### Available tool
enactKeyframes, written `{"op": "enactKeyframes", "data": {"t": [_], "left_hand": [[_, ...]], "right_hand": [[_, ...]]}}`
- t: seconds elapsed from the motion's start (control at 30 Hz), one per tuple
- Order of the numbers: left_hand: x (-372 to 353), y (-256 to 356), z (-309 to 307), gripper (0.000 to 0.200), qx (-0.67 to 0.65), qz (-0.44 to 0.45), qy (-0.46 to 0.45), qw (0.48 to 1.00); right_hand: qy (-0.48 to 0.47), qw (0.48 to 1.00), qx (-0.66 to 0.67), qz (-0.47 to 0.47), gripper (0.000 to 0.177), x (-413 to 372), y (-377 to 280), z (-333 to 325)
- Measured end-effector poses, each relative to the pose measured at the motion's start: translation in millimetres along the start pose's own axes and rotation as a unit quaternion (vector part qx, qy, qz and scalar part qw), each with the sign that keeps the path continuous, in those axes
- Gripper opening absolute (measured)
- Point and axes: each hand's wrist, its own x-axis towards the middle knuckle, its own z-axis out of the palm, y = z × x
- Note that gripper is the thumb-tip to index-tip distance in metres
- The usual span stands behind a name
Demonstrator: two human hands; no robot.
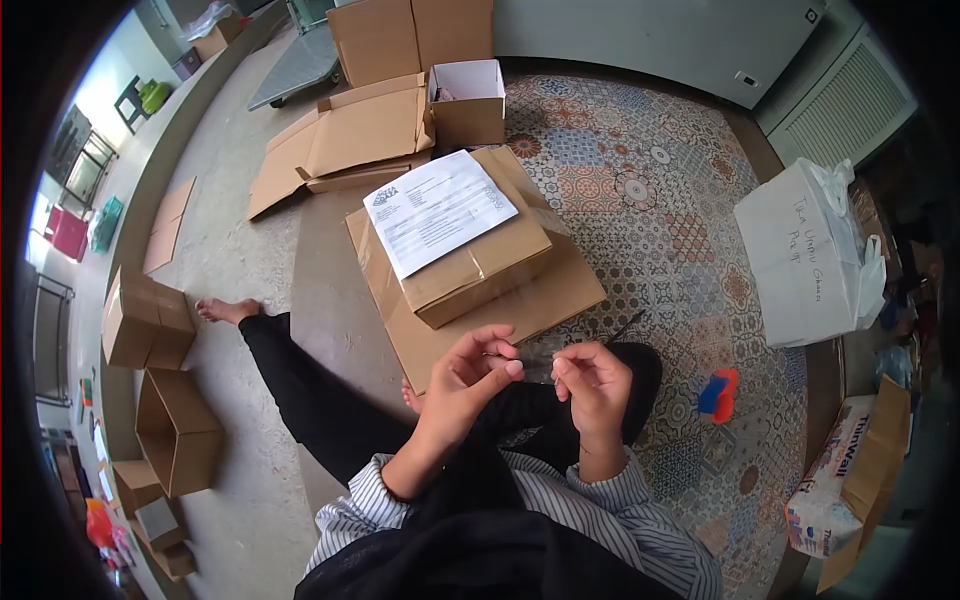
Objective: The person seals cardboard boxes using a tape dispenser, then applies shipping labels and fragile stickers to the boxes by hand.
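A strip of clear tape point(540, 357) stretches between my two hands, above my lap. My left hand point(468, 378) pinches its left end with curled fingers and thumb. At the other end, the thumb and fingertips of my right hand point(597, 388) are pressed together on the strip. Just beyond lies a closed cardboard box point(478, 287), with a printed paper sheet point(440, 212) on top. The box rests on a flat piece of cardboard point(385, 275). A red and blue tape dispenser point(718, 396) sits on the floor to the right.
Flattened cardboard point(365, 135) and a white-lined box point(470, 115) stand farther back. Brown boxes point(150, 318) line the left. On the right are a white box with handwriting point(805, 255) and a printed package point(835, 480). Patterned tiles point(660, 240) cover the floor.
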Motion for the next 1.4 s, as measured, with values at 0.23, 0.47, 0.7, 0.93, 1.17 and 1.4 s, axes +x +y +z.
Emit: {"op": "enactKeyframes", "data": {"t": [0.23, 0.47, 0.7, 0.93, 1.17, 1.4], "left_hand": [[1.2, -9.3, -15.4, 0.017, 0.063, -0.015, -0.055, 0.996], [0.0, -11.0, -18.1, 0.006, 0.065, 0.072, -0.022, 0.995], [-4.7, -0.6, -29.7, 0.012, 0.259, 0.244, -0.086, 0.931], [-6.0, 6.5, -27.4, 0.029, 0.420, 0.365, -0.069, 0.828], [-6.6, 5.4, -24.3, 0.056, 0.408, 0.244, -0.041, 0.879], [-9.0, 2.1, -18.3, 0.048, 0.250, 0.144, 0.040, 0.957]], "right_hand": [[0.004, 1.000, -0.024, 0.011, 0.008, 1.1, 3.3, 4.1], [-0.102, 0.920, 0.333, 0.180, 0.043, 8.9, 10.9, -14.3], [-0.082, 0.949, 0.209, 0.224, 0.040, 16.3, 7.3, -3.5], [-0.205, 0.938, 0.168, 0.225, 0.017, 13.9, 9.1, -5.9], [-0.154, 0.959, 0.134, 0.198, 0.014, 12.5, -4.6, 2.2], [-0.115, 0.989, -0.013, 0.088, 0.011, 8.9, 8.1, 7.2]]}}
